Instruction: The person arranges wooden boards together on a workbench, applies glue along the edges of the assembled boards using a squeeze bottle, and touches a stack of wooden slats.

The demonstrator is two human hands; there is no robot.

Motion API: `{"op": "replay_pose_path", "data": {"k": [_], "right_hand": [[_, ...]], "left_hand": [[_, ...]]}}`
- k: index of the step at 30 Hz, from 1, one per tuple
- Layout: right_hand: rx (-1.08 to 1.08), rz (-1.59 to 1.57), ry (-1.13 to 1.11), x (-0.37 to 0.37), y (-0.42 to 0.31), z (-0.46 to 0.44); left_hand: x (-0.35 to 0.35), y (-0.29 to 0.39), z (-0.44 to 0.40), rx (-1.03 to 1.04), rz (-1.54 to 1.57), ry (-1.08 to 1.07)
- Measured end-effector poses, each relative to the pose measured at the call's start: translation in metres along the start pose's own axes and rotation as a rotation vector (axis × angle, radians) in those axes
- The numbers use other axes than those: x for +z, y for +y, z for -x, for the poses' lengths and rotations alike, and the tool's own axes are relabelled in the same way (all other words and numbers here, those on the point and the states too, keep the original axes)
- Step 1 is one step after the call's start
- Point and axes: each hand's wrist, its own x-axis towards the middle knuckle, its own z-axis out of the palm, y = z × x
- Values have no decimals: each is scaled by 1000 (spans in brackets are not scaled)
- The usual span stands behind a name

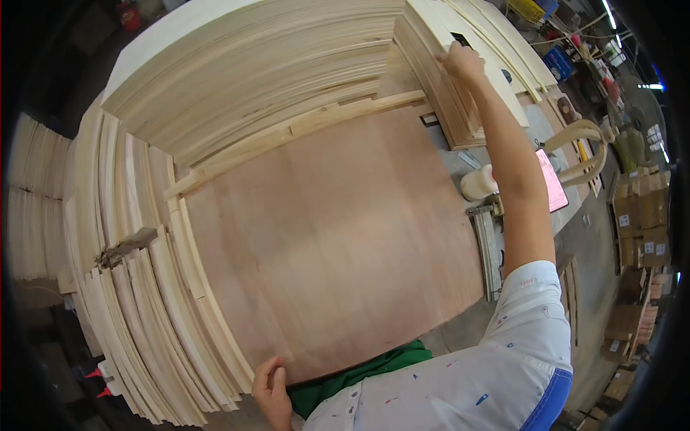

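A broad reddish-brown plywood board (330, 251) lies flat in front of me. My left hand (272, 394) is at its near left corner, with slightly bent fingers at the edge and nothing visible in them. My right arm reaches out to the far right. There my right hand (464, 63) is closed above a stack of pale wooden panels (445, 93). A small black object (461, 40) shows just past its fingers; what it is, and whether the fingers hold it, is hard to see. Light wood strips (295, 136) run along the board's far and left sides.
Thick stacks of pale panels (251, 86) stand behind the board, and upright boards (158, 316) line the left. On the right are a white bottle (478, 184), metal bars (488, 251), a pink-screened device (552, 179) and a curved wooden piece (575, 133). Cardboard boxes (642, 219) are stacked farther right.
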Motion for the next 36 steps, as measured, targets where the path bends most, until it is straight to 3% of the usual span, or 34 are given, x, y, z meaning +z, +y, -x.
{"op": "replay_pose_path", "data": {"k": [3, 6, 10, 13, 14, 15, 18, 20, 21, 22, 23, 24, 25, 30, 36], "right_hand": [[53, -3, 14, 3, 8, -14], [117, -125, 137, 10, 16, -30], [49, -283, 220, -21, 43, -56], [-220, -424, 339, -111, 58, -18], [-206, -606, 478, -134, 50, 6], [-302, -534, 625, -170, 24, 59], [-501, -739, 492, -220, -7, 170], [-783, -705, 358, -204, -15, 205], [-919, -696, 275, -199, -23, 225], [-904, -796, 129, -185, -42, 260], [-1073, -825, 60, -166, -59, 273], [-1217, -717, 196, -136, -79, 283], [-1270, -685, 141, -115, -96, 296], [-1247, -540, -210, -20, -147, 308], [-1161, -483, -115, 26, -163, 276]], "left_hand": [[5, 1, 2, -14, 100, 62], [11, -4, 11, -21, -3, 67], [10, -7, 29, 34, 50, 47], [5, -11, 42, 119, -14, 52], [4, -14, 43, 187, -20, 37], [5, -15, 47, 168, -21, 62], [4, -17, 55, 204, 87, -25], [3, -16, 58, 175, 125, -182], [2, -17, 60, 219, 112, -206], [-1, -20, 63, 220, 114, -199], [-4, -22, 65, 213, 117, -226], [-7, -26, 66, 208, 121, -250], [-10, -31, 68, 217, 113, -228], [-23, -54, 83, 225, 126, -67], [-23, -59, 88, 144, 148, -9]]}}
